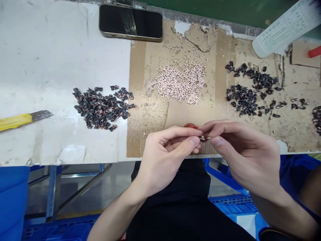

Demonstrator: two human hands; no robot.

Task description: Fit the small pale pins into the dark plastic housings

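Over the front edge of the bench, my left hand (173, 150) pinches a small black part (202, 138) between thumb and forefinger. Facing it, my right hand (243, 147) pinches a tiny pinkish piece (209, 138) at its fingertips, close to the black part. A red round object (191, 126) shows behind my left fingers, mostly hidden by them. Beyond the hands lies a pile of tiny pinkish pieces (179, 82) on cardboard. Small black parts with copper-coloured ends form a pile (102, 107) on the left, and more black parts (242, 98) lie on the right.
A yellow utility knife (25, 120) lies far left with its blade pointing right. At the back stand a phone (130, 21) and, to the right, a whitish bottle (288, 28). Blue crates (235, 207) sit below the bench. Part of another person in blue (301, 174) appears at right.
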